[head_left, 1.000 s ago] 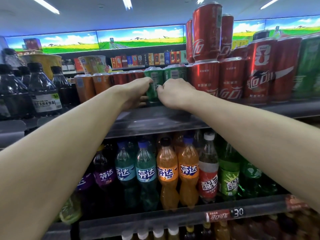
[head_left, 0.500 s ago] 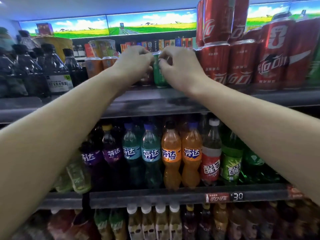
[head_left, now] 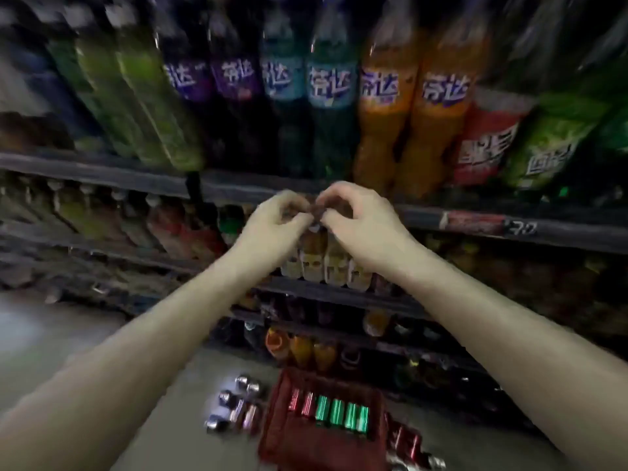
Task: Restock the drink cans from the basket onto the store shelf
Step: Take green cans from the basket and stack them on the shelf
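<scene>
- My view is dropping from the can shelf toward the floor, blurring.
- My left hand [head_left: 275,222] and right hand [head_left: 360,219] are curling together; I cannot tell what they hold.
- The red basket [head_left: 272,433] is sitting near on the floor, green cans [head_left: 343,411] waiting inside for restocking.

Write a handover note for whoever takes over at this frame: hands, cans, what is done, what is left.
Left hand and right hand: fingers curled, fingertips meeting in front of the shelf; blur hides whether they hold anything.
Basket on the floor below holds two red cans and four green cans. More cans lie on the floor to its left and right.
Done: cannot tell from this view.
Left: shelve the basket cans, then the loose ones.
</scene>
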`<control>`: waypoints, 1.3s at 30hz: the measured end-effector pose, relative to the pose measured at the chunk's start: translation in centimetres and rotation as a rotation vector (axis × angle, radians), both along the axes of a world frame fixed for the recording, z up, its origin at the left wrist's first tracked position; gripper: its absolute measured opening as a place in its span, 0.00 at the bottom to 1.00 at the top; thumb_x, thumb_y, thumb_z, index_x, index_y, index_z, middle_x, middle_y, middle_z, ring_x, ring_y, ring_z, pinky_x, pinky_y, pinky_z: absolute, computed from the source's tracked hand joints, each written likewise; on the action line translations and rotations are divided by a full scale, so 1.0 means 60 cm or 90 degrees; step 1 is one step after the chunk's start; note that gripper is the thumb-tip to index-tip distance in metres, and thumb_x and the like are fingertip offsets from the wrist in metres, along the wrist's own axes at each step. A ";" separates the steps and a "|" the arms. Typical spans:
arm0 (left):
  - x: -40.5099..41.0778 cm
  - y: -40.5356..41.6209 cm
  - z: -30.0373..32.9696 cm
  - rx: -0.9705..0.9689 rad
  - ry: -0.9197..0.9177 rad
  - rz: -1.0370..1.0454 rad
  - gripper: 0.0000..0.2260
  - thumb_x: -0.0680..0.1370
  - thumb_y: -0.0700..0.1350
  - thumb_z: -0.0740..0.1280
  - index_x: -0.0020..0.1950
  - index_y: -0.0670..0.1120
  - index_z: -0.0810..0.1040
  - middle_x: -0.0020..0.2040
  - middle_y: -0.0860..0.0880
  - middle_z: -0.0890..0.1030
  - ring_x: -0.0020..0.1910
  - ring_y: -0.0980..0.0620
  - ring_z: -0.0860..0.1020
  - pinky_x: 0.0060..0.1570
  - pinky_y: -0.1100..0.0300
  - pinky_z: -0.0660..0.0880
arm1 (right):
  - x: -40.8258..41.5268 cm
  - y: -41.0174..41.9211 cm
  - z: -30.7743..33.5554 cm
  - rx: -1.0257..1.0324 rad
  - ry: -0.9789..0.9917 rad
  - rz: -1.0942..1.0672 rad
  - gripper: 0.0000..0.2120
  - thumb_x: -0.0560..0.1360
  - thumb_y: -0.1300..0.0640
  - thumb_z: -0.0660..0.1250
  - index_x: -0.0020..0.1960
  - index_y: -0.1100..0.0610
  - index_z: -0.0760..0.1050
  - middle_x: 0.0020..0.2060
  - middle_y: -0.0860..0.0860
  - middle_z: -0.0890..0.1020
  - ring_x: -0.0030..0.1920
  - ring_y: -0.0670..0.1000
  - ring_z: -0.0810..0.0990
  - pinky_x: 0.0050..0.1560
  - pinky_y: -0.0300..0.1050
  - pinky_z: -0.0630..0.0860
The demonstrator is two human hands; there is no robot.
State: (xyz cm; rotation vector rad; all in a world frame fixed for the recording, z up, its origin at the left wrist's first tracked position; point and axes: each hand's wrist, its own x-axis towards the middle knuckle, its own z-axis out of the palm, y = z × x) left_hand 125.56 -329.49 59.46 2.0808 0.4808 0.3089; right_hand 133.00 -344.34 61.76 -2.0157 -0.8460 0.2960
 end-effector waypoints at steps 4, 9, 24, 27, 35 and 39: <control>-0.054 0.002 -0.183 -0.036 0.184 0.027 0.04 0.81 0.44 0.65 0.50 0.50 0.78 0.43 0.49 0.85 0.42 0.50 0.84 0.44 0.53 0.81 | -0.014 -0.004 -0.185 -0.113 0.145 0.007 0.07 0.81 0.56 0.64 0.56 0.49 0.79 0.49 0.49 0.84 0.49 0.53 0.84 0.52 0.52 0.82; -0.128 -0.006 -0.381 -0.063 0.385 -0.007 0.02 0.79 0.43 0.66 0.50 0.47 0.79 0.42 0.48 0.83 0.41 0.51 0.81 0.43 0.60 0.78 | -0.061 -0.020 -0.397 -0.238 0.292 -0.014 0.06 0.80 0.56 0.65 0.55 0.51 0.79 0.41 0.50 0.84 0.48 0.55 0.85 0.48 0.47 0.78; -0.181 -0.053 -1.113 -0.196 0.525 -0.053 0.06 0.75 0.51 0.69 0.46 0.52 0.74 0.49 0.44 0.84 0.52 0.43 0.82 0.51 0.53 0.76 | -0.167 -0.128 -1.152 -0.490 0.563 -0.248 0.18 0.81 0.51 0.67 0.67 0.60 0.76 0.64 0.58 0.80 0.64 0.59 0.79 0.54 0.43 0.74; -0.175 -0.071 -1.275 -0.220 0.551 -0.068 0.12 0.77 0.48 0.73 0.57 0.48 0.74 0.53 0.44 0.82 0.58 0.42 0.82 0.55 0.54 0.75 | -0.182 -0.132 -1.288 -0.473 0.594 -0.297 0.23 0.80 0.47 0.68 0.70 0.56 0.75 0.67 0.56 0.79 0.68 0.60 0.77 0.59 0.43 0.72; -0.120 -0.124 -1.599 -0.289 0.553 -0.114 0.32 0.75 0.52 0.75 0.74 0.43 0.68 0.68 0.48 0.77 0.63 0.50 0.76 0.63 0.60 0.72 | -0.155 -0.152 -1.631 -0.384 0.525 -0.490 0.41 0.72 0.45 0.72 0.79 0.57 0.62 0.71 0.61 0.75 0.69 0.62 0.75 0.69 0.53 0.73; -0.080 -0.143 -1.682 -0.242 0.556 -0.146 0.37 0.79 0.53 0.71 0.82 0.43 0.59 0.80 0.42 0.66 0.78 0.43 0.66 0.76 0.52 0.66 | -0.141 -0.142 -1.697 -0.386 0.490 -0.554 0.37 0.77 0.50 0.68 0.80 0.59 0.57 0.72 0.64 0.71 0.70 0.65 0.73 0.69 0.54 0.71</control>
